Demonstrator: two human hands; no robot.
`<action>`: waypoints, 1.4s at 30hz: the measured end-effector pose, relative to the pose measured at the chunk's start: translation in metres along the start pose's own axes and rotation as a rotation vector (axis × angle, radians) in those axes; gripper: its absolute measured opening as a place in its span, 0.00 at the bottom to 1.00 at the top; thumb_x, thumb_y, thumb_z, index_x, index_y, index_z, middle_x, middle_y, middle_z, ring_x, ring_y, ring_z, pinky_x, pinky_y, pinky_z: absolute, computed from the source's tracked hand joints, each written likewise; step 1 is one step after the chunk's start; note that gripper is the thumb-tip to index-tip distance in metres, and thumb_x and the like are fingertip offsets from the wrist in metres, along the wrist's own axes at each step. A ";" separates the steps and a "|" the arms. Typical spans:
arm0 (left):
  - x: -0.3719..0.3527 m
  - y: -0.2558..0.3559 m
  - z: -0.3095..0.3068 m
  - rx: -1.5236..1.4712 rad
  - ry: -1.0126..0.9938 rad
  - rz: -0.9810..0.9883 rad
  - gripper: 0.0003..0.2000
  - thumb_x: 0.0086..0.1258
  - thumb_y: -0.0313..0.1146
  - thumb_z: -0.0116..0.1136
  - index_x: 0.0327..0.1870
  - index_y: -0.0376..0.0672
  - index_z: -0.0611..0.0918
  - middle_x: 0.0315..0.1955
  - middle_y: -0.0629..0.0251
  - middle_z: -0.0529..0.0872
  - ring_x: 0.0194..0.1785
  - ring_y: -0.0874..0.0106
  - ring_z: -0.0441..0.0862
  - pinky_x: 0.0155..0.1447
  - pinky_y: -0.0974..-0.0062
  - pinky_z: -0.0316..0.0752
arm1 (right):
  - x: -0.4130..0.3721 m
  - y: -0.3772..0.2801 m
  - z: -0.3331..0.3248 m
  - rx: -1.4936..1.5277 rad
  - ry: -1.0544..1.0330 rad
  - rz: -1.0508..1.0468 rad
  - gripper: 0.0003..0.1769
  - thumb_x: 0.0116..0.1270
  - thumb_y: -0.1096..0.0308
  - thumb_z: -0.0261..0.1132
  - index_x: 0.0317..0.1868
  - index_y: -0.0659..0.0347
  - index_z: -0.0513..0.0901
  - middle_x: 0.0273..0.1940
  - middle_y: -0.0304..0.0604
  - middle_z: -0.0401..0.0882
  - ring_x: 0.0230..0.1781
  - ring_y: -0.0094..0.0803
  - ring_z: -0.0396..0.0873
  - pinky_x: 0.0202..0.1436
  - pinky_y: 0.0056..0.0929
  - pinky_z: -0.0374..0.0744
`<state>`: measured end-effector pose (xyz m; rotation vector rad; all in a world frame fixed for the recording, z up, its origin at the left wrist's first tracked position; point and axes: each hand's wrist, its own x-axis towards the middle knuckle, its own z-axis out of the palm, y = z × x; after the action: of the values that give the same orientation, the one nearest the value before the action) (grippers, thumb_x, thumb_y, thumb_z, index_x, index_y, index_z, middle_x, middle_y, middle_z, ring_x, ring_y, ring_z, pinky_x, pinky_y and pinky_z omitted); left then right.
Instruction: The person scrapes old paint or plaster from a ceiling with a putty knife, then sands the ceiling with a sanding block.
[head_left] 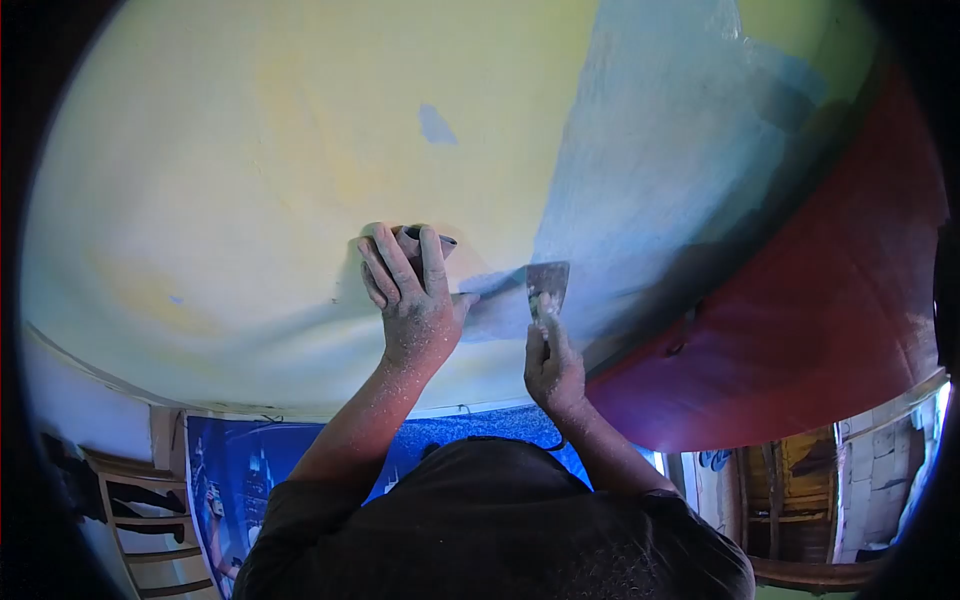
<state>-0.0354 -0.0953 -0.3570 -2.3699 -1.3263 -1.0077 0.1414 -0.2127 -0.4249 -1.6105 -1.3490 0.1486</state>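
Observation:
My left hand (408, 300), dusted with pale powder, presses against a pale yellow painted surface (300, 140). Under its fingers is a folded, dark brown piece of sandpaper (447, 243), one curled end sticking out past the fingertips. To the right, my right hand (553, 372) is closed round the handle of a putty knife (548, 278). The blade points up, flat and close to the surface, where the yellow meets a blue-grey area (650, 130). White residue marks the blade near the fingers.
A dark red surface (790, 300) curves along the right side. Below are a blue printed sheet (260, 450), wooden shelves (155, 520) at lower left and a wooden-framed opening (790, 490) at lower right. A small grey patch (436, 125) shows in the yellow.

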 end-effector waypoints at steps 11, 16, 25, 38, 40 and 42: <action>0.001 0.002 -0.003 0.024 -0.032 -0.018 0.66 0.55 0.45 0.91 0.87 0.29 0.53 0.82 0.12 0.34 0.85 0.13 0.34 0.80 0.17 0.44 | -0.008 0.006 0.009 -0.042 -0.005 -0.011 0.27 0.83 0.74 0.65 0.79 0.66 0.75 0.54 0.72 0.88 0.50 0.63 0.92 0.52 0.48 0.88; 0.000 0.001 -0.002 0.000 0.014 -0.024 0.65 0.52 0.47 0.92 0.88 0.41 0.56 0.84 0.17 0.41 0.84 0.13 0.42 0.77 0.17 0.54 | -0.007 -0.002 0.004 -0.036 -0.052 0.061 0.27 0.83 0.74 0.65 0.79 0.66 0.75 0.57 0.72 0.88 0.55 0.63 0.91 0.55 0.47 0.88; 0.001 0.002 -0.006 0.006 -0.035 -0.013 0.67 0.54 0.45 0.91 0.88 0.31 0.51 0.82 0.11 0.34 0.85 0.12 0.33 0.80 0.17 0.44 | -0.005 -0.007 0.002 -0.017 -0.064 0.081 0.25 0.83 0.74 0.66 0.77 0.67 0.77 0.60 0.72 0.87 0.60 0.63 0.90 0.58 0.46 0.88; 0.002 0.000 -0.003 0.017 -0.027 -0.020 0.67 0.54 0.45 0.91 0.88 0.32 0.51 0.82 0.11 0.34 0.85 0.12 0.33 0.81 0.17 0.44 | -0.006 0.003 0.009 -0.050 -0.043 0.047 0.26 0.83 0.74 0.66 0.77 0.68 0.77 0.63 0.71 0.86 0.60 0.60 0.90 0.59 0.45 0.87; 0.003 0.000 -0.002 0.012 -0.029 -0.021 0.67 0.55 0.45 0.91 0.88 0.32 0.51 0.82 0.11 0.34 0.85 0.13 0.33 0.81 0.18 0.44 | -0.004 0.001 0.008 0.002 -0.052 0.067 0.26 0.83 0.74 0.66 0.77 0.68 0.77 0.63 0.72 0.86 0.61 0.60 0.90 0.60 0.44 0.87; 0.001 0.000 -0.003 0.015 -0.029 -0.017 0.67 0.55 0.46 0.91 0.88 0.33 0.51 0.82 0.11 0.34 0.85 0.13 0.33 0.81 0.18 0.45 | -0.005 0.000 0.008 0.018 -0.018 0.024 0.27 0.83 0.72 0.66 0.79 0.64 0.76 0.61 0.71 0.86 0.57 0.62 0.90 0.57 0.47 0.87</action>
<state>-0.0368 -0.0960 -0.3542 -2.3751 -1.3617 -0.9681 0.1346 -0.2116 -0.4315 -1.6139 -1.3387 0.1901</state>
